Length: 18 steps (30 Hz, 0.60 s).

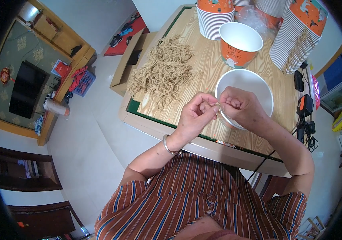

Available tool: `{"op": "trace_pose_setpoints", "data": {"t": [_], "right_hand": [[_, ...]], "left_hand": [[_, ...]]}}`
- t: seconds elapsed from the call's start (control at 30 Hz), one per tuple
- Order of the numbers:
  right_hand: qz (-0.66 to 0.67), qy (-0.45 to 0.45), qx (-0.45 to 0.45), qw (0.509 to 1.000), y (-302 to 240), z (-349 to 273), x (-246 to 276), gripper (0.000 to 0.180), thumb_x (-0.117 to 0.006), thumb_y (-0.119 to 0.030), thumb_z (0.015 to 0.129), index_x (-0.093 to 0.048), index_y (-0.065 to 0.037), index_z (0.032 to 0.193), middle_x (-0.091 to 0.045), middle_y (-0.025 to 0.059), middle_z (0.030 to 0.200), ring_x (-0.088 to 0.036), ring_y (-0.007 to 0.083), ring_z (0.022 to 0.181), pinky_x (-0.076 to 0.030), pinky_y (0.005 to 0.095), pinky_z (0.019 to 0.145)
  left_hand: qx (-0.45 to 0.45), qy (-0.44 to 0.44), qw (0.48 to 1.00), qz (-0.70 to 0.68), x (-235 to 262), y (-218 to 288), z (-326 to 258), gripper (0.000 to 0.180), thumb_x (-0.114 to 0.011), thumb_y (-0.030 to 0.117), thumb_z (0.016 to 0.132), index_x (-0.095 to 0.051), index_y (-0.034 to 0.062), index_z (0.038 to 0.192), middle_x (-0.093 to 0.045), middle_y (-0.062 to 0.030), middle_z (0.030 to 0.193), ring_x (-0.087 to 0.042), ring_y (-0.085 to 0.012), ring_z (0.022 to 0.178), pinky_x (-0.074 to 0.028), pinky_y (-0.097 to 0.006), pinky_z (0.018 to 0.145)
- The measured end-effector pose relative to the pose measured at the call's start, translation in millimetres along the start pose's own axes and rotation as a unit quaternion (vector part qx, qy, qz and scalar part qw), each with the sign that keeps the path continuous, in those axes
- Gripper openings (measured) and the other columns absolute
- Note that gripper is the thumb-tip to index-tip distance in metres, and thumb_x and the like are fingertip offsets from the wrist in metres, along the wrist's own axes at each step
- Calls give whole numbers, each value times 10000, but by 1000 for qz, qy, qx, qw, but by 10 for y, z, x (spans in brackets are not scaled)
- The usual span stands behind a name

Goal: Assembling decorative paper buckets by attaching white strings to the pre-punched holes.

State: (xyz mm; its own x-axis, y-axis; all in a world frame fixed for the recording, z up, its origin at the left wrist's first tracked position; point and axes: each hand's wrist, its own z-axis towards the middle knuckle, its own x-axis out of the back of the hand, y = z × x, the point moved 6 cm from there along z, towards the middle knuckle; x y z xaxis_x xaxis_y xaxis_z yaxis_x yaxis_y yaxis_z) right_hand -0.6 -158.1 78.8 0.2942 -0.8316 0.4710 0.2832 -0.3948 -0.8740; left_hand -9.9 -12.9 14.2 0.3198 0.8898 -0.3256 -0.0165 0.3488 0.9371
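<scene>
My left hand (197, 115) and my right hand (243, 107) meet at the near rim of a paper bucket (259, 86) with a white inside. Thumb and fingers of both are pinched on a short piece of tan twine (215, 104), most of it hidden by the fingertips. The bucket stands on the wooden table, its near side partly covered by my right hand. Just beyond it is an orange and white paper bucket (238, 55), upright and open at the top. A loose heap of tan twine pieces (163, 70) lies to the left.
Stacks of nested paper buckets stand at the back, one (215, 25) in the middle and one (297, 40) leaning at the right with twine hanging down it. Clear plastic wrap (255, 20) lies between. Black adapters and cables (305, 106) line the right edge. A cardboard box (125, 66) stands left of the table.
</scene>
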Motion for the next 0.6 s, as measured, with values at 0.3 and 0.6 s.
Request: {"op": "trace_pose_setpoints", "data": {"t": [0.3, 0.6], "right_hand": [[14, -9, -3, 1000, -4, -3, -3, 87, -634, -37, 867, -561, -31, 821, -506, -25, 656, -427, 34, 600, -370, 247, 508], [-9, 3, -7, 1000, 4, 0, 17, 82, -641, -47, 860, -565, -42, 830, -507, 4, 630, -446, 49, 592, -401, 264, 518]], "left_hand": [[-9, 12, 999, -37, 77, -54, 26, 74, -607, 32, 963, -582, 18, 1031, -638, -9, 874, -607, -57, 745, -509, -198, 692], [-9, 40, 998, -55, -6, 12, -17, 95, -608, 29, 960, -573, 17, 1047, -624, -14, 852, -594, -55, 739, -501, -198, 674]]}}
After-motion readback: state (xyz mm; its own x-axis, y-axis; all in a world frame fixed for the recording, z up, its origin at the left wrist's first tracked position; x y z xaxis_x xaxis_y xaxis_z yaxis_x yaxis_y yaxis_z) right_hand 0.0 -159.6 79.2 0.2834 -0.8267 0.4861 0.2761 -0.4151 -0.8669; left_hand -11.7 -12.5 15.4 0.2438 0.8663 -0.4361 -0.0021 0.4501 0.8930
